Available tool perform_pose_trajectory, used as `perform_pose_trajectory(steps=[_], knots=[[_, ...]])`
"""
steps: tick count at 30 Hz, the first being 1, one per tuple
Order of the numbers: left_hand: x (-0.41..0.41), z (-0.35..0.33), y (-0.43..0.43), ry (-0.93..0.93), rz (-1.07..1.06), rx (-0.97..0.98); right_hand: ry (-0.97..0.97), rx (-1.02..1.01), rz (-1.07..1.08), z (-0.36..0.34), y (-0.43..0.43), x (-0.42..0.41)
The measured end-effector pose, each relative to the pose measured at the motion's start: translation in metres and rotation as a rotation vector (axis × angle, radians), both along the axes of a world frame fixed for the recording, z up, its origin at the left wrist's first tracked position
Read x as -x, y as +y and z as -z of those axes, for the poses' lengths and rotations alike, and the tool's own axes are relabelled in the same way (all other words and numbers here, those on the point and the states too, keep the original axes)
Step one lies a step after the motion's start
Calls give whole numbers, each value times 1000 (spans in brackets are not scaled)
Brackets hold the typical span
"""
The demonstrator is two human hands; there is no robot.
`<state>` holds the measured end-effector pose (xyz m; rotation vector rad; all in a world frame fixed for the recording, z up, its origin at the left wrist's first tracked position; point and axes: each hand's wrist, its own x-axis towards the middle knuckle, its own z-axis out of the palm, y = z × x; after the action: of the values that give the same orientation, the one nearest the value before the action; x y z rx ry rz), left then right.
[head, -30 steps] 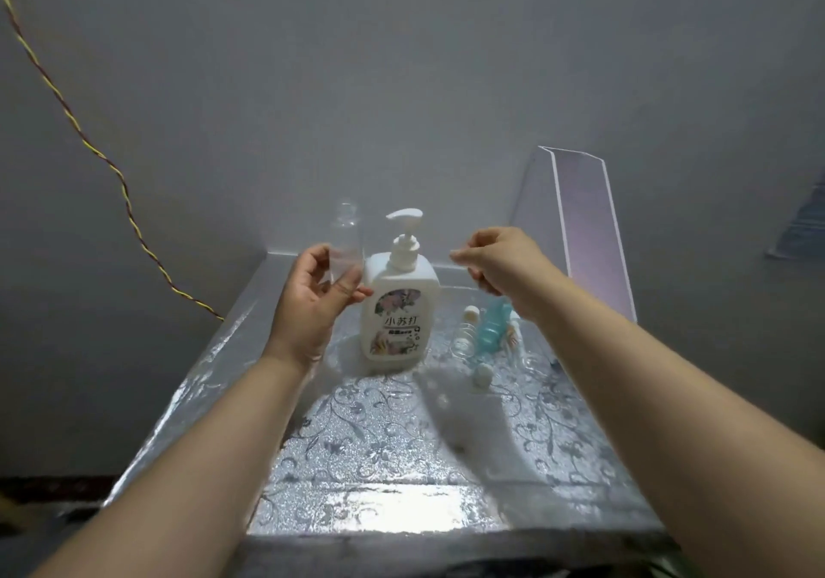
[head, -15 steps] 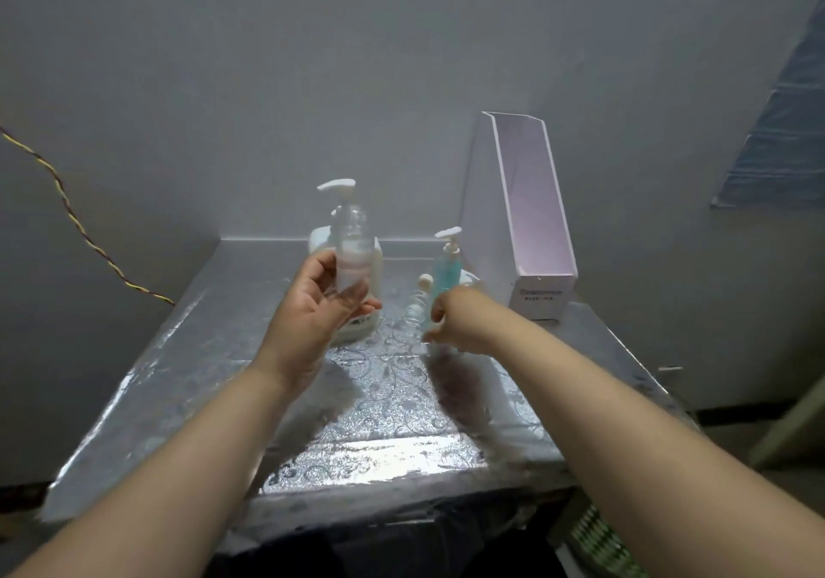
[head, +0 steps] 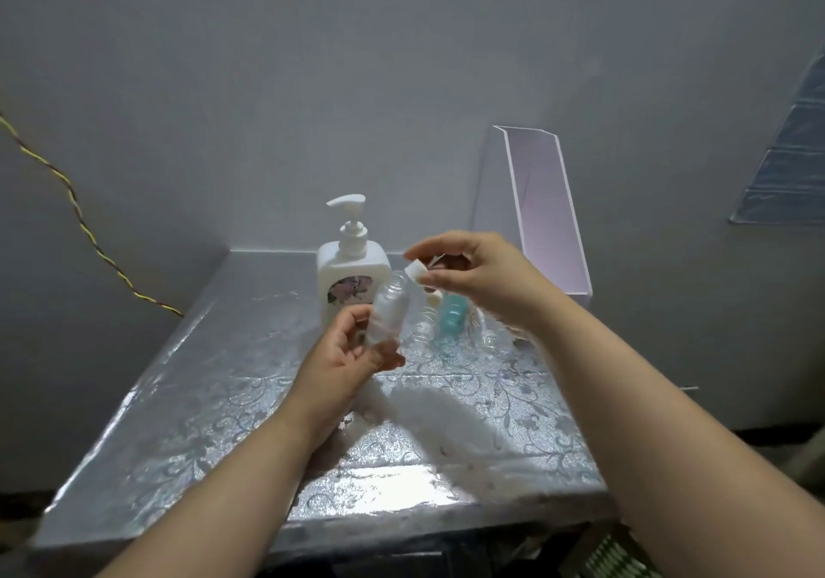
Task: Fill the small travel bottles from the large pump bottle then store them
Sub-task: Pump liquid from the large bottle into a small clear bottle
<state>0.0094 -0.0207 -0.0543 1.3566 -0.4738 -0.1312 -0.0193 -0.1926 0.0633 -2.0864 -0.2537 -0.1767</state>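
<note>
My left hand (head: 346, 352) grips a clear small travel bottle (head: 389, 309), tilted to the right, in front of the large white pump bottle (head: 350, 276). Its neck is uncovered. My right hand (head: 473, 276) pinches a small white cap (head: 415, 271) just above and right of that neck. Behind my hands a blue travel bottle (head: 452, 318) and other clear small bottles (head: 423, 325) stand on the silver patterned table (head: 223, 399), partly hidden by my right wrist.
A tall pale pink file box (head: 547, 211) stands at the back right of the table, against the grey wall. A yellow twisted cord (head: 80, 220) runs down the wall on the left. The table's front edge lies near my forearms.
My right hand rose from the table beside the small bottles and now holds a white cap at the clear bottle's neck. My left hand lowered and tilted the clear bottle.
</note>
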Motion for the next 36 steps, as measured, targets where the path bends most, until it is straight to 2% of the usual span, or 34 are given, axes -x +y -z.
perform_pose_trajectory(steps=[4, 10, 14, 15, 18, 22, 24, 28, 31, 36], knots=[[-1, 2, 3, -19, -8, -39, -32, 60, -30, -6, 0, -3], [-2, 5, 1, -58, -25, -74, -177, 555, -64, -14, 8, -3], [-1, 5, -1, -96, -34, -118, -195, 940, 112, -17, 13, -1], [-1, 5, -1, -103, -36, -135, -186, 923, 117, -16, 11, 0], [-1, 5, 0, -107, -43, -146, -103, 693, 12, -16, 7, 4], [-3, 6, 1, -103, -59, -163, -68, 840, 30, -15, 4, 3], [-3, 6, 2, -102, -65, -172, 0, 804, 30, -15, 3, 4], [0, 3, 1, -133, -53, -209, -106, 718, 18, -15, 4, 4], [2, 2, 1, -139, -50, -213, -70, 790, 51, -15, 7, 4], [1, 3, 2, -142, -58, -237, -85, 719, 13, -10, 4, 7]])
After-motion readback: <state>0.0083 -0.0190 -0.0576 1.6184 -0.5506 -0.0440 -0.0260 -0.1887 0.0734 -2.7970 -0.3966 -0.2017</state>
